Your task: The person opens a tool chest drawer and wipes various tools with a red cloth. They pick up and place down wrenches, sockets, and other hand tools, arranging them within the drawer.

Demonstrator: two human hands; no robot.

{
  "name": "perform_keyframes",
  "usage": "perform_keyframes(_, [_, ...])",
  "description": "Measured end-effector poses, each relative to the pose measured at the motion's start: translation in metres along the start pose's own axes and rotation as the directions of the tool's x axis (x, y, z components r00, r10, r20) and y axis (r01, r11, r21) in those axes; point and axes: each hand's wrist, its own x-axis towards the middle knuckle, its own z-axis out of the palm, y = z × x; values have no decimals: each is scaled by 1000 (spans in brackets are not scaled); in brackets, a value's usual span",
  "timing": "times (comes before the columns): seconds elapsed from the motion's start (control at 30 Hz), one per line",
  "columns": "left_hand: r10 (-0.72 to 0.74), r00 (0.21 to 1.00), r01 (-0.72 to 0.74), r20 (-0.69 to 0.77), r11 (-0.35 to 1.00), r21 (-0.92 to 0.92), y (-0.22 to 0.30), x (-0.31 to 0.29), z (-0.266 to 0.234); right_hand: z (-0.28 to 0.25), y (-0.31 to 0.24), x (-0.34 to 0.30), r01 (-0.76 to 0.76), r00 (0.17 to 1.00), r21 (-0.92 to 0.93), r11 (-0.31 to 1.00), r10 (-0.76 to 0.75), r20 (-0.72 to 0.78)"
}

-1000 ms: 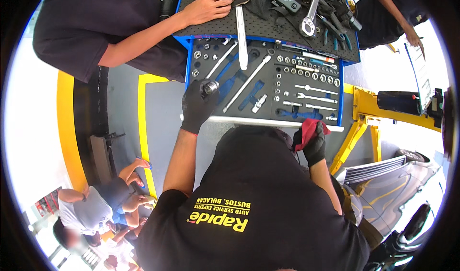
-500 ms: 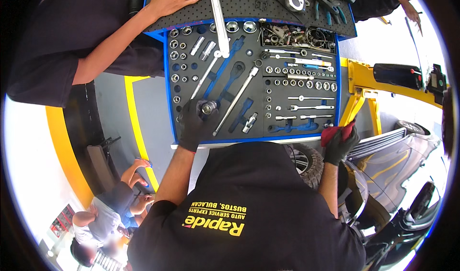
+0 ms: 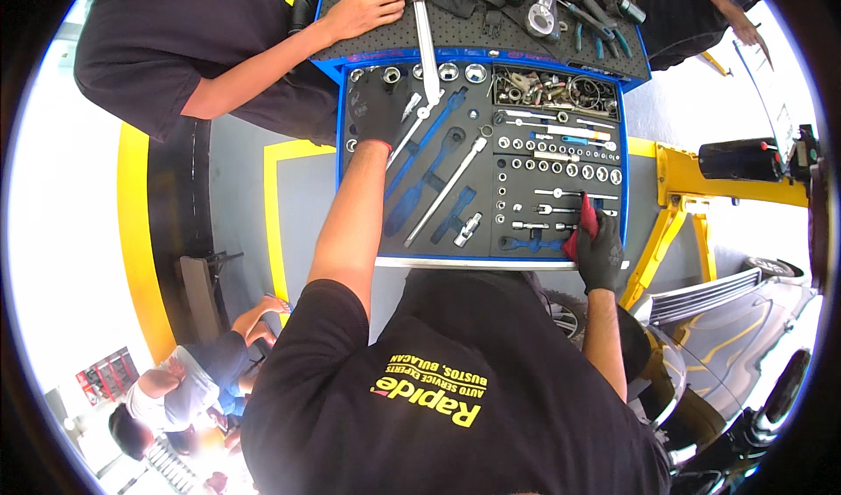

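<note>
My left hand (image 3: 375, 114), in a black glove, reaches over the upper left of the tool drawer (image 3: 477, 264). Its fingertips are closed at a large chrome socket (image 3: 392, 74) in the top row; the dark glove hides part of the fingers and the sockets beneath. At the drawer's front right corner, my gloved right hand (image 3: 603, 254) grips a red cloth (image 3: 585, 228). Beside the left hand lie a long bar (image 3: 407, 136) and blue cut-outs in the dark foam. A long extension bar (image 3: 447, 193) rests diagonally in the middle, near a universal joint (image 3: 469, 229).
A perforated mat (image 3: 350, 35) tops the blue cabinet, with a ratchet (image 3: 543, 13) and pliers on it. Another person's hand (image 3: 372, 9) is at its left edge. A compartment of small parts (image 3: 556, 92) is at the drawer's back right; a yellow lift arm (image 3: 701, 175) stands right.
My left hand has carried the socket from the drawer's front left to the top row. My right hand has moved left with the red cloth, over the drawer's corner. The view has shifted.
</note>
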Motion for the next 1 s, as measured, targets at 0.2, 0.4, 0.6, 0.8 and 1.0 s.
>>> perform_keyframes(0.2, [44, 998, -43, -41, 999, 30, -19, 19, 28, -2, -4, 0, -6, 1000, 26, 1000, 6, -8])
perform_keyframes(0.4, [47, 996, -65, 80, 969, 239, 9, 21, 18, -1, -5, 1, 32, 998, -6, 999, -33, -50])
perform_keyframes(0.6, [139, 989, -135, -40, 986, 94, -13, 20, 29, -2, -5, 2, -41, 999, -9, 999, 41, 11])
perform_keyframes(0.8, [66, 998, -67, 15, 995, 77, -1, 9, 15, 5, 0, -4, -16, 999, 37, 999, 18, -38])
perform_keyframes(1.0, [-56, 970, 86, 236, 989, -121, -7, 30, 19, -8, -12, 0, -58, 996, 98, 993, 64, -55])
